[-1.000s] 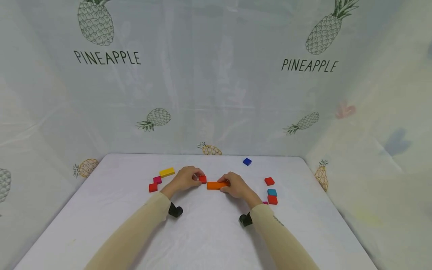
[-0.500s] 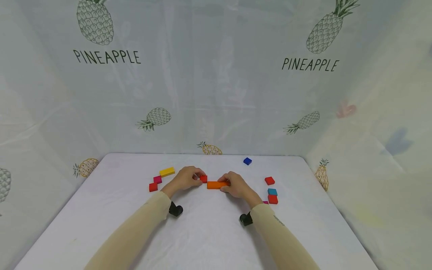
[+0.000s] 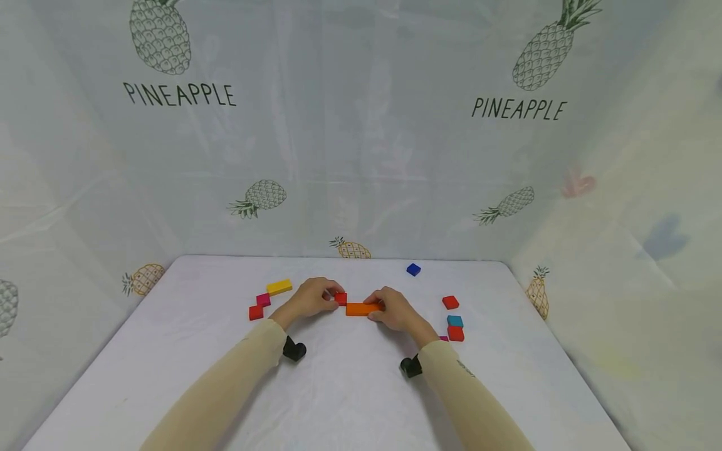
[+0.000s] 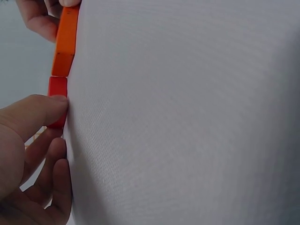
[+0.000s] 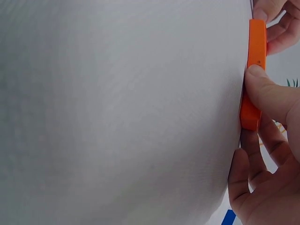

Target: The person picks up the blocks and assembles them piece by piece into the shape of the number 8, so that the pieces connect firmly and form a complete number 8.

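The long, smooth orange rectangular block lies just below the frame's centre, long axis left to right; your right hand pinches its right part; at its left end, seemingly touching, sits the small red square block, pinched by your left hand.

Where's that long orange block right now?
In the head view, the orange block is toward the far side of the white table, pinched in the right hand, just right of the red block that the left hand holds.
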The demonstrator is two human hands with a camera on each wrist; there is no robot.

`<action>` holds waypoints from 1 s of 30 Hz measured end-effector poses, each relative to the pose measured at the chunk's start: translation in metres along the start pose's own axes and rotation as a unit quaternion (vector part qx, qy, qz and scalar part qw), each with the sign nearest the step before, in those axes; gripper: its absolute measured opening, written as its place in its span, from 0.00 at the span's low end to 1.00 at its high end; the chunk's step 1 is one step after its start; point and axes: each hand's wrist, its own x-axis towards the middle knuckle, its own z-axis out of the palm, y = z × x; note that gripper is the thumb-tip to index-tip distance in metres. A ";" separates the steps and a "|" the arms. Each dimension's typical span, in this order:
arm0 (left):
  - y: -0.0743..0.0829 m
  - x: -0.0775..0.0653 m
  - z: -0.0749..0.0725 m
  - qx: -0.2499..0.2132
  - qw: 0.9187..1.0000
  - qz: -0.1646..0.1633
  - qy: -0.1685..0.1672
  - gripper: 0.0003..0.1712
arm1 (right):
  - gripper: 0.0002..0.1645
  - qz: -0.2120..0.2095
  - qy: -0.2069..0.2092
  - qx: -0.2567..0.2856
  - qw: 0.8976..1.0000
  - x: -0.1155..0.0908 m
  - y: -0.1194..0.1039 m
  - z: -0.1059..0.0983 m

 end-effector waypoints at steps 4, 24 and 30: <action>-0.001 0.001 0.000 -0.006 1.000 -0.005 -0.002 0.18 | 0.14 0.000 0.000 0.000 1.000 0.000 0.000 0.000; -0.004 0.003 0.001 -0.018 1.000 -0.008 0.002 0.20 | 0.14 -0.002 0.001 0.011 1.000 0.002 0.002 -0.001; -0.005 0.001 0.000 -0.020 1.000 -0.002 0.002 0.21 | 0.14 0.000 0.000 0.005 1.000 0.002 0.003 0.001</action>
